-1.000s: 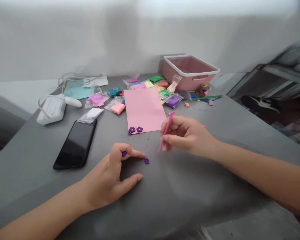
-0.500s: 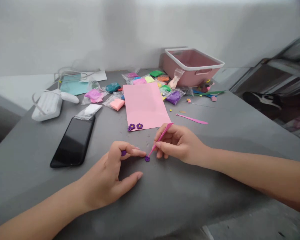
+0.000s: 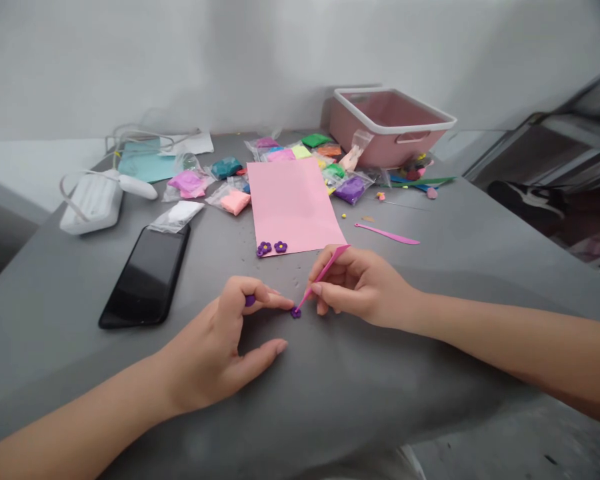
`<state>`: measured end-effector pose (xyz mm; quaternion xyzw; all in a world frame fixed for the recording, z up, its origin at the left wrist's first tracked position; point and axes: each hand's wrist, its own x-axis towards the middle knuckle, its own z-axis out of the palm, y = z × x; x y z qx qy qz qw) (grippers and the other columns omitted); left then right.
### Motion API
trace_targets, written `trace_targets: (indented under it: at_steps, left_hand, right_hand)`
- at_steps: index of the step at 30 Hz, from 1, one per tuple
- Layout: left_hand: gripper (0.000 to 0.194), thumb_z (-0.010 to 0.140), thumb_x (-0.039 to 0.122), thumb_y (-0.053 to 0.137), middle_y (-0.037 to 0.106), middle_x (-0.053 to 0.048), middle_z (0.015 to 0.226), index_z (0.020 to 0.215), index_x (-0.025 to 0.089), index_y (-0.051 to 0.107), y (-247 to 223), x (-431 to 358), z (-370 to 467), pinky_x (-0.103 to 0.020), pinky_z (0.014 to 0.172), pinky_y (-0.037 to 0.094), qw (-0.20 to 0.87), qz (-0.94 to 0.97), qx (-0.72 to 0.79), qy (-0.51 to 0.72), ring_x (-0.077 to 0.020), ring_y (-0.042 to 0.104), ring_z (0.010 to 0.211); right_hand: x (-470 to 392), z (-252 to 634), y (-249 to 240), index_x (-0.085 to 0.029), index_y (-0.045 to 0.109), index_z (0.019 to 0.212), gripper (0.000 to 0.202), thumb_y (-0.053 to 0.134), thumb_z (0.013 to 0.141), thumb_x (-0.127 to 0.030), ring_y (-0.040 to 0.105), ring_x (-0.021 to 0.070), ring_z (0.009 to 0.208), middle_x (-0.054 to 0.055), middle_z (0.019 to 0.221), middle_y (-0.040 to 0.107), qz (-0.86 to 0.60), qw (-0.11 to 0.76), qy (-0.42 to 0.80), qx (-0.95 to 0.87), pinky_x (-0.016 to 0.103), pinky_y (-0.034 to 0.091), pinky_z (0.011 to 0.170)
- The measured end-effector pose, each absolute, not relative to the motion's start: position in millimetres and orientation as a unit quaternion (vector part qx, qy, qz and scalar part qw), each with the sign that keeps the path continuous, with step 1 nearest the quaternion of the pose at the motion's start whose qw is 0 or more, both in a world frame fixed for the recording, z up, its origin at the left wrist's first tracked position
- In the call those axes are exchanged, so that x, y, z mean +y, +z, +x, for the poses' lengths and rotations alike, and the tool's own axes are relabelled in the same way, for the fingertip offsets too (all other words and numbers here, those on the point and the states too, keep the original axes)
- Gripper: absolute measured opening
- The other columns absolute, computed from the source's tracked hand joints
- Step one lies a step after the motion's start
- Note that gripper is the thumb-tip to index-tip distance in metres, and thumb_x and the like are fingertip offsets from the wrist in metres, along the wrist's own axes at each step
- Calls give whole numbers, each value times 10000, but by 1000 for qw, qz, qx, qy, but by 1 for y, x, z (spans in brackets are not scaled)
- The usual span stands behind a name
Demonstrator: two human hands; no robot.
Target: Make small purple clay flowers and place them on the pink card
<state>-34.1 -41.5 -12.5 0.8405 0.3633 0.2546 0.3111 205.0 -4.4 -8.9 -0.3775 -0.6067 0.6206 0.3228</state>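
Note:
My right hand (image 3: 360, 287) pinches a pink pointed tool (image 3: 325, 270), its tip on a small purple clay flower (image 3: 295, 312) lying on the grey table (image 3: 310, 413). The index fingertip of my left hand (image 3: 220, 340) touches the flower's left side. A lump of purple clay (image 3: 250, 301) is held in the bent fingers of my left hand, while its thumb is apart. Two purple flowers with yellow centres (image 3: 281, 247) rest at the lower left corner of a pink sheet (image 3: 297, 207), with a small purple piece beside them.
A black phone (image 3: 147, 277) lies at left, near a white power strip (image 3: 93, 203). Behind the sheet are several bags of coloured clay (image 3: 351, 189) and a pink basket (image 3: 390, 137). Another pink tool (image 3: 387, 233) lies right of the sheet.
The tool tip has moved slightly down onto the middle of the small purple flower. The view has shifted a little; my left hand keeps its pose.

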Motion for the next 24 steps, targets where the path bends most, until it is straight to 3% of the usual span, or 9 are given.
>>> trace_targets:
  at_steps: [9,20,24]
  left_hand:
    - [410,883,253,625,667,-83,1153,1167,286,332,-12,-40,-34,-381,960,564,304,841,366,259,-226,663,1145]
    - [350,901,211,564,684,-44,1152,1104,300,293,-8,-42,-33,-406,976,506,326,818,394,264,-214,676,1091]
    - [346,903,197,556,695,-35,1130,1093,305,288,-10,-41,-32,-362,925,521,326,812,396,278,-201,680,1077]
  right_hand:
    - [-5,205,-9,-166,521,829,187,688,748,-181,620,94,570,-31,636,598,-376,321,624,-605,198,502,556]
    - [-4,205,-5,-163,519,818,185,689,750,-186,605,76,543,-31,651,586,-373,332,630,-594,165,485,488]
    - [-3,207,-6,-165,522,817,183,696,771,-199,608,78,540,-26,648,600,-366,336,632,-595,151,450,445]
